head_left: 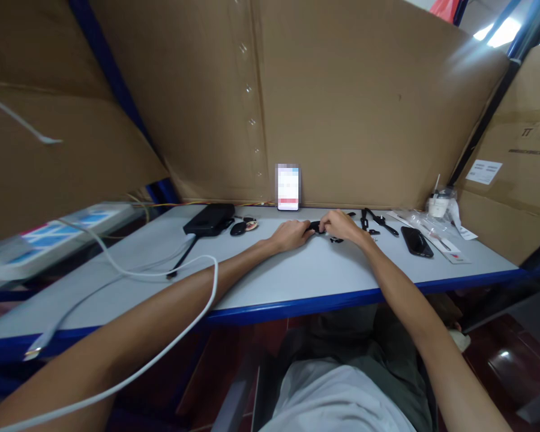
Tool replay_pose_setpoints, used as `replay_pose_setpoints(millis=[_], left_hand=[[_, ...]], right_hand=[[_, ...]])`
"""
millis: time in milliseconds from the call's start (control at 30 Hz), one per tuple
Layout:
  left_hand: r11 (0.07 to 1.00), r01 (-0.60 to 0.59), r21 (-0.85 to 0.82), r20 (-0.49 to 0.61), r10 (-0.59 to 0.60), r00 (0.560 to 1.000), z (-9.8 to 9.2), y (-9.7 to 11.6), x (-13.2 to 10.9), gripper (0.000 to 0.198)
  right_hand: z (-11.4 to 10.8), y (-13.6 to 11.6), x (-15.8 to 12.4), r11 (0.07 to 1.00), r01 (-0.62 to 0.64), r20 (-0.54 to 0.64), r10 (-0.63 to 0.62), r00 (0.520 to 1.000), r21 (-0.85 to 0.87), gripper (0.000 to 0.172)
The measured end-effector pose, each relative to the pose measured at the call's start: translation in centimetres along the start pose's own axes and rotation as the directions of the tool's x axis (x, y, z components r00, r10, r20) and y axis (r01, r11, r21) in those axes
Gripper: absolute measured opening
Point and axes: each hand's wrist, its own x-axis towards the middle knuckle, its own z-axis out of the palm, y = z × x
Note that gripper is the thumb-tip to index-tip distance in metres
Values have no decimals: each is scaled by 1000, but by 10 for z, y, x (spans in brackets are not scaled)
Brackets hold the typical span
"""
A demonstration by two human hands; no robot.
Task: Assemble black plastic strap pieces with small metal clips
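Note:
Both hands meet over a small black object (315, 226) on the white tabletop, whose kind I cannot make out. My left hand (292, 234) is closed on its left end, resting low on the table. From the right, my right hand (339, 225) pinches the other end with bent fingers. A small dark part (336, 240) lies just below the right hand. To the right of that hand are black strap-like pieces (364, 219) and a longer black tool-like piece (386, 224). The fingers hide much of the held object.
A lit phone (288, 187) leans upright against the cardboard wall. A black case (210, 219) and a dark oval item (238, 228) lie left. A dark phone (416, 242), plastic packaging (432, 231) and a white cup (438, 205) are right. A white cable (216, 276) crosses over my left arm.

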Motion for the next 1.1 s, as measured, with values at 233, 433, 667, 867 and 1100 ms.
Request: replay_pose_setpoints(millis=[233, 433, 667, 867, 1100], left_hand=[[1000, -10, 10, -5, 10, 1000, 0, 0, 0, 46], [1000, -14, 20, -17, 14, 1000, 1, 0, 0, 47], [1000, -14, 13, -9, 14, 1000, 1, 0, 1, 47], [1000, -19, 14, -6, 19, 1000, 1, -1, 1, 46], [1000, -16, 21, -2, 16, 1000, 1, 0, -1, 46]], right_hand=[[0, 4, 2, 999, 17, -23, -16, 1000, 40, 43], [3, 8, 2, 999, -32, -37, 32, 999, -3, 39], [1, 12, 4, 995, 55, 6, -56, 998, 78, 47], [6, 9, 6, 997, 6, -23, -4, 1000, 73, 24], [12, 5, 6, 999, -41, -14, 40, 999, -20, 18]])
